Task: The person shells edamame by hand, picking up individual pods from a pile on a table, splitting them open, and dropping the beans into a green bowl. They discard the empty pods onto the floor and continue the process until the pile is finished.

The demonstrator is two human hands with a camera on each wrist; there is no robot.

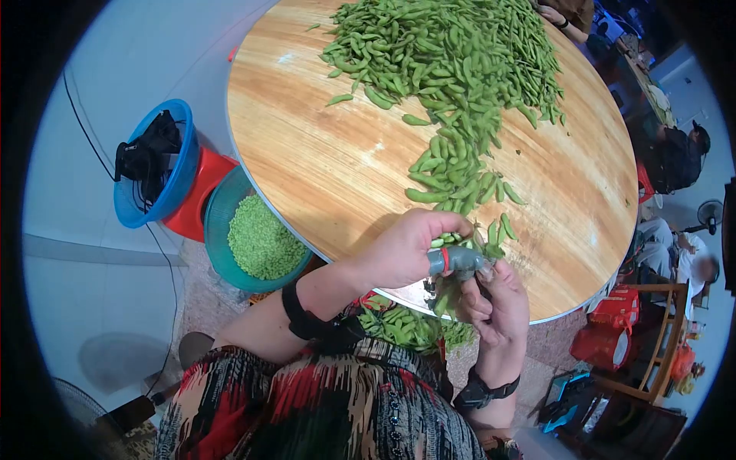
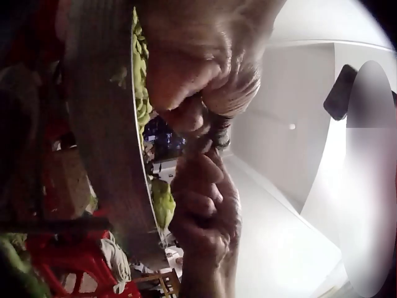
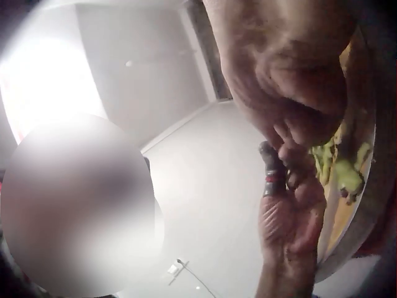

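Over the near edge of a round wooden table (image 1: pixel 307 146), the left hand (image 1: pixel 399 249) and right hand (image 1: pixel 502 303) meet with curled fingers, pinching at a green pod (image 1: pixel 442 300) that is mostly hidden. Grey wrapping with a red band (image 1: pixel 454 261) covers the left thumb. In the left wrist view the right hand (image 2: pixel 205 217) is below the left hand (image 2: pixel 205 56); the right wrist view shows the left hand (image 3: pixel 288 230) touching the right hand (image 3: pixel 291 87). Loose pods (image 1: pixel 498 234) lie just beyond the fingers, trailing from a large heap (image 1: pixel 452 54).
Left of the table, a teal basin (image 1: pixel 218 222) holds shelled beans (image 1: pixel 264 241); a blue basin (image 1: pixel 184 115) with a black bag sits on a red stool (image 1: pixel 188 218). More pods (image 1: pixel 406 328) are below the table edge. Another person's hand (image 1: pixel 550 14) is at the far side.
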